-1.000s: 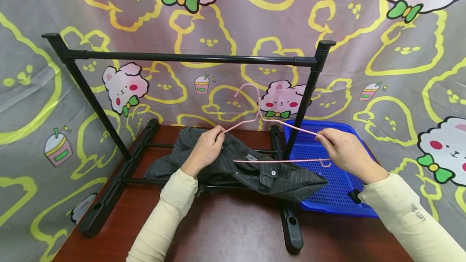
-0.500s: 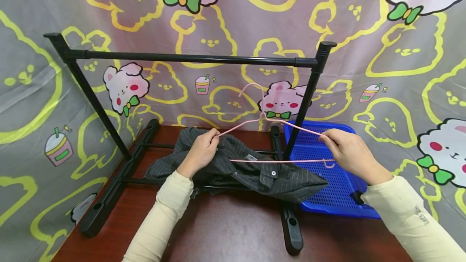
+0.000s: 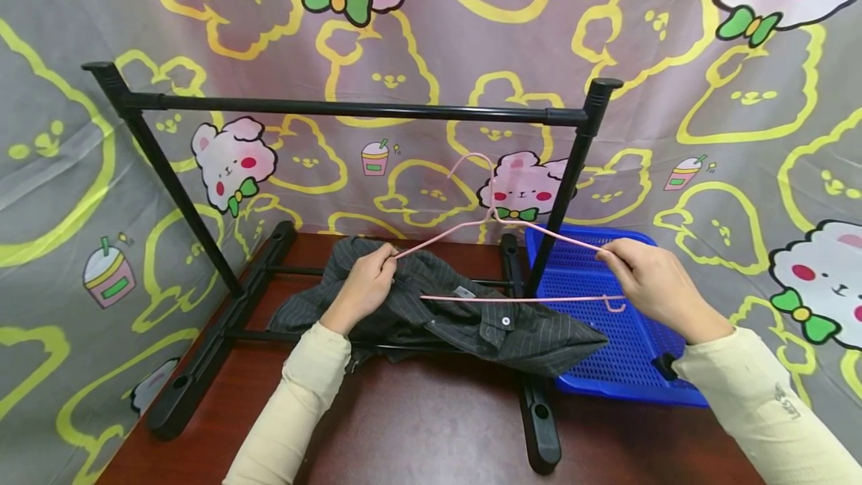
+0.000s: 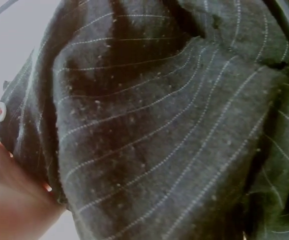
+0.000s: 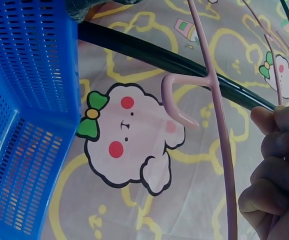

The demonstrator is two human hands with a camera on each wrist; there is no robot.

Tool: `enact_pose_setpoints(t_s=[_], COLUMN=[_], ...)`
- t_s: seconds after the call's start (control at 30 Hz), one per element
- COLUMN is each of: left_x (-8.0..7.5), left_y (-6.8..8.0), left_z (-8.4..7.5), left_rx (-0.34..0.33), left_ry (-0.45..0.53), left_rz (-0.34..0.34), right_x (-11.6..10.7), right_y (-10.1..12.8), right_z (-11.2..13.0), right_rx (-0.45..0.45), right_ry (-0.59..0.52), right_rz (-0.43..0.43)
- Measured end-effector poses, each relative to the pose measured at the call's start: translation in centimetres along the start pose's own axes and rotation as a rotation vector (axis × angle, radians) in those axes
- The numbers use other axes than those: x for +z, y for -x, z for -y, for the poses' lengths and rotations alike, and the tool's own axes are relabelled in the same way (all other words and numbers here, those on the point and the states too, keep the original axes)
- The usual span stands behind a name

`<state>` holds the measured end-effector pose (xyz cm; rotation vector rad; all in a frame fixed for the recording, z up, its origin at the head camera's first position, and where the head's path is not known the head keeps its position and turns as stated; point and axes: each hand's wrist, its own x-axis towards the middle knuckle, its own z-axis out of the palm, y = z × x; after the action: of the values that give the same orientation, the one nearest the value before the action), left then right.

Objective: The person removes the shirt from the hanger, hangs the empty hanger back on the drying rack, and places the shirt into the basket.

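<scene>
A pink wire hanger (image 3: 458,226) is held between my two hands, its hook pointing up. My right hand (image 3: 663,287) grips the hanger's right shoulder, fingers curled round it; the right wrist view shows the curled fingers and the small hook on the bottom bar. My left hand (image 3: 360,287) pinches the left shoulder, over a dark grey pinstriped shirt (image 3: 518,331) with white buttons. The hanger's left end is hidden by the hand and cloth. In the left wrist view the shirt (image 4: 144,135) fills most of the frame, bunched beside the hand.
A black clothes rack (image 3: 357,107) stands on the brown table (image 3: 404,425), the shirt lying across its lower bars. At the right, behind the rack's post, sits a blue perforated basket (image 3: 592,365). A cartoon-print curtain (image 3: 417,43) encloses the back and sides.
My right hand has moved right with the hanger, while my left hand has shifted left and slightly down along it. More of the hanger's left shoulder shows between the hands; the shirt lies nearly still.
</scene>
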<state>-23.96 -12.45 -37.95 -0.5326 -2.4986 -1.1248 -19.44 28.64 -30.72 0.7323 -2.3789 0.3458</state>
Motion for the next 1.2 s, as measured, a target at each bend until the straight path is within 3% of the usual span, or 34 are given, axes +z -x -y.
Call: enact_pose_setpoints(t_s=[0.37, 0.63, 0.9, 1.2], left_x=[0.0, -0.2, -0.3, -0.5], left_y=[0.3, 0.3, 0.4, 0.4], left_z=[0.6, 0.9, 1.1, 1.7], left_rx=[-0.001, 0.0, -0.039, -0.082], left_ry=[0.004, -0.022, -0.037, -0.1], left_rz=[-0.023, -0.089, -0.123, -0.213], right_x=[-0.2, -0.3, -0.3, -0.6], right_y=[0.2, 0.3, 0.3, 0.6], right_z=[-0.2, -0.4, -0.6, -0.8], right_rx=[0.003, 0.005, 0.002, 0.014], right_ry=[0.009, 0.022, 0.03, 0.034], right_rz=[-0.015, -0.024, -0.032, -0.033])
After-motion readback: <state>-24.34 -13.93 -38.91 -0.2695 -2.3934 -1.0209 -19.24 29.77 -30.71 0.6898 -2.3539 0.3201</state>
